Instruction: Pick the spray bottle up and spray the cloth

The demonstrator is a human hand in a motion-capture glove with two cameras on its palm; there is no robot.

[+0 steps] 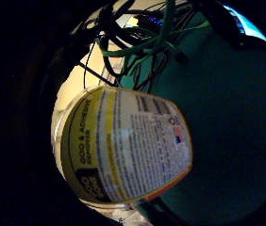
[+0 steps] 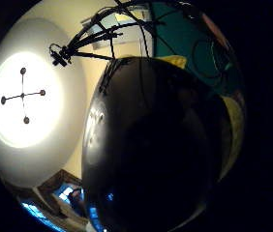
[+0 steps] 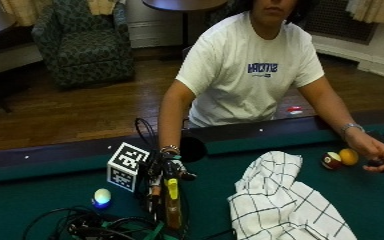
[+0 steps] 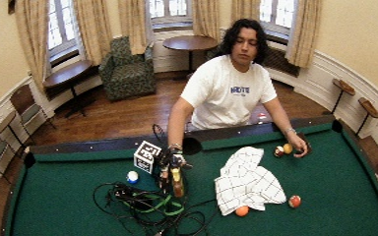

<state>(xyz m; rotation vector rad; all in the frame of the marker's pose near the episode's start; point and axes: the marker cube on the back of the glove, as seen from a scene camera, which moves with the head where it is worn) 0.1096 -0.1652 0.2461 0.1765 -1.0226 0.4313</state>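
Note:
The spray bottle (image 3: 173,202), amber with a yellow label, stands among cables on the green pool table (image 3: 39,195), left of the cloth. My gloved right hand (image 3: 167,169) grips its upper part, fingers curled around the neck and trigger. In the little finger side palm view the bottle's label (image 1: 123,150) reads "Goo & Adhesive Remover" and lies close to the palm. A dark rounded part of the bottle (image 2: 151,150) fills the thumb side palm view. The white checked cloth (image 3: 282,202) lies crumpled on the felt to the right, apart from the bottle. Whether the bottle's base touches the felt is unclear.
Tangled black and green cables (image 3: 92,225) lie beside the bottle. A white-blue ball (image 3: 102,196) sits to the left. Two balls (image 3: 338,158) rest by the person's bare left hand (image 3: 377,152). A side pocket (image 3: 192,149) opens behind my hand. Two orange balls (image 4: 242,211) lie near the cloth.

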